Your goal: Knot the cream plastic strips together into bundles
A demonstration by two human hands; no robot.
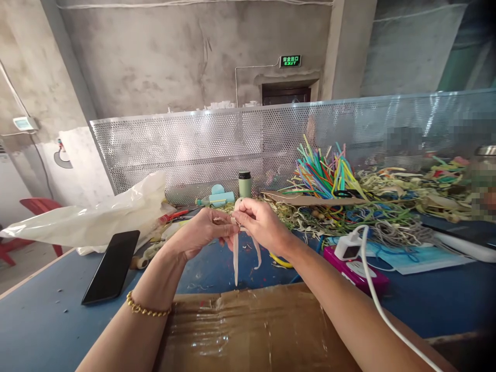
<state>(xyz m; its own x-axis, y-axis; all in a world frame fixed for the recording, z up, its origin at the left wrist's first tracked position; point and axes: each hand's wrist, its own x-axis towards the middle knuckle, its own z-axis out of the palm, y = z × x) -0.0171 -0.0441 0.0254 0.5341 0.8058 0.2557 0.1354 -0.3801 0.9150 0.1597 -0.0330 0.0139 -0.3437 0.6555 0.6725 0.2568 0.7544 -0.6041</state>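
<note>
Near the middle of the view, my left hand [211, 231] and my right hand [261, 219] meet with their fingertips close together. Both are closed on a thin, pale strip [236, 258] that looks soft and ribbon-like. One end of it hangs straight down below my left fingers, and another curls down under my right hand. Fingers hide the part of the strip between the hands. Below, a brown cardboard sheet [248, 330] with shiny tape lies at the table's near edge. A green bottle with a black lid [245, 184] stands just behind my hands.
A black phone [111, 267] and a clear plastic bag [116, 206] lie left. To the right are a bundle of coloured strips [325, 173], heaped scraps [395, 194], a magenta box [358, 271] with a white charger and cable, and a blue mask [422, 258]. A perforated metal screen [186, 150] stands behind.
</note>
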